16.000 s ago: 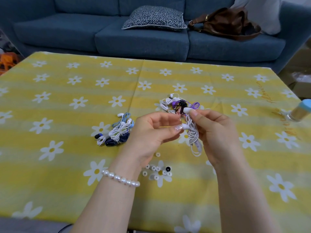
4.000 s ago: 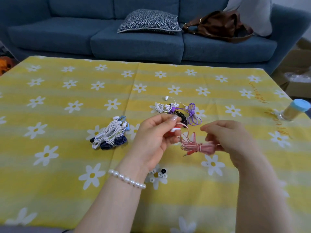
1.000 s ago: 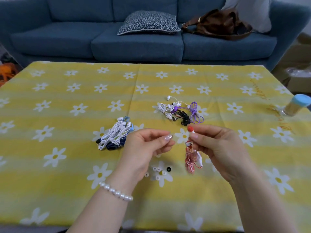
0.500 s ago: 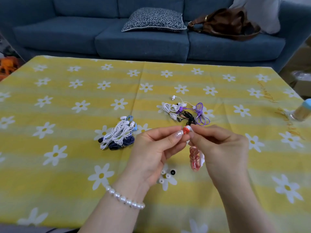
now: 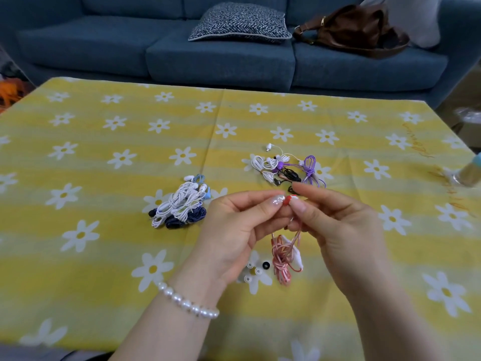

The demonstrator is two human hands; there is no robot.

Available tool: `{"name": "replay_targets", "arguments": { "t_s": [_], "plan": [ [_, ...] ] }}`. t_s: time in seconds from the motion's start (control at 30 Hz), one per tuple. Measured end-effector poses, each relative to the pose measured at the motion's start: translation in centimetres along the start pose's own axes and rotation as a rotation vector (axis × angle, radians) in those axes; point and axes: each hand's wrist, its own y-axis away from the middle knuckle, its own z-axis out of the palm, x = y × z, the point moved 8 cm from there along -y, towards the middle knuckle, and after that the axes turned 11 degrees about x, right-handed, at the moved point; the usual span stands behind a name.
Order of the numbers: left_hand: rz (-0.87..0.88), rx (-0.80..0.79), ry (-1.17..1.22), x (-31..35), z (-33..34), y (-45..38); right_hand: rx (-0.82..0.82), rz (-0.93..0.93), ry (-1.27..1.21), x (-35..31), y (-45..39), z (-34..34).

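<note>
My right hand (image 5: 341, 230) pinches the red and white earbud (image 5: 289, 198) of a pink earphone set. Its coiled pink cable (image 5: 283, 256) hangs below my fingers. My left hand (image 5: 234, 230), with a pearl bracelet on the wrist, meets it with thumb and forefinger at the earbud's tip. Several small white ear tips and a black one (image 5: 256, 272) lie on the yellow daisy tablecloth (image 5: 104, 256) under my hands. What my left fingertips hold is too small to make out.
A bundle of white, blue and navy earphones (image 5: 179, 204) lies to the left. A tangle of white, black and purple earphones (image 5: 289, 168) lies beyond my hands. A jar with a blue lid (image 5: 468, 173) stands at the right edge. Behind is a blue sofa with a cushion (image 5: 239, 23) and brown bag (image 5: 356, 29).
One second ago my hands were apart; they have come together at the red earbud and stay joined. Earlier I held a white earphone set, then the pink one.
</note>
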Motion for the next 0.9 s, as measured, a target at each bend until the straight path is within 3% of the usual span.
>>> {"name": "replay_targets", "arguments": {
  "t_s": [0.3,0.9],
  "plan": [
    [-0.111,-0.025,0.112,-0.2,0.0,0.1,-0.038,-0.002,-0.084,-0.3,-0.1,0.3],
    [-0.067,0.089,0.042,-0.7,-0.7,-0.3,0.031,-0.098,0.078,-1.1,0.3,0.3]
  ]
}}
